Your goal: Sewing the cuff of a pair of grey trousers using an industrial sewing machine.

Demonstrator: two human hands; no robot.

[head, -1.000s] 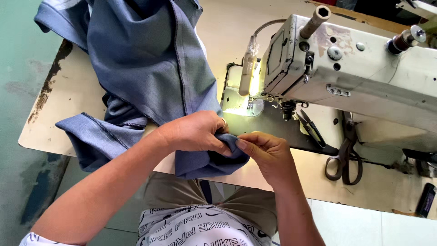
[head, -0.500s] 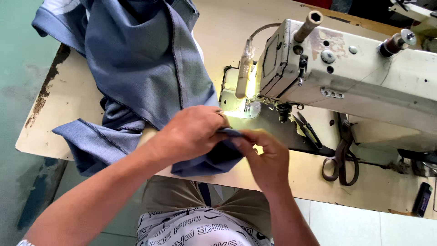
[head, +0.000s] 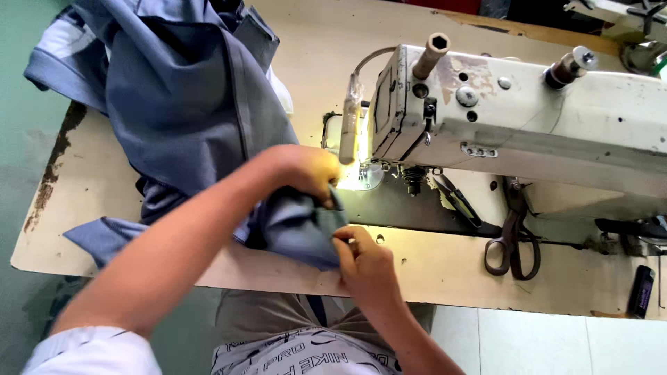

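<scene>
A large piece of grey-blue fabric (head: 187, 118) lies heaped over the left half of the sewing table (head: 445, 267). My left hand (head: 302, 172) grips a bunched fold of this fabric just left of the needle area. My right hand (head: 365, 264) pinches the fold's lower corner near the table's front edge. Both hands sit close together, in front of the white sewing machine (head: 528, 118), whose lamp lights the plate beside my left hand.
Black-handled scissors (head: 513, 239) lie on the table right of the needle, with small snips (head: 455, 201) beside them. A dark small lighter-shaped object (head: 640, 290) rests at the far right edge. Green floor shows to the left.
Both hands have shifted with the fold towards the machine's needle area, and my left forearm now crosses more of the fabric. The view has moved closer.
</scene>
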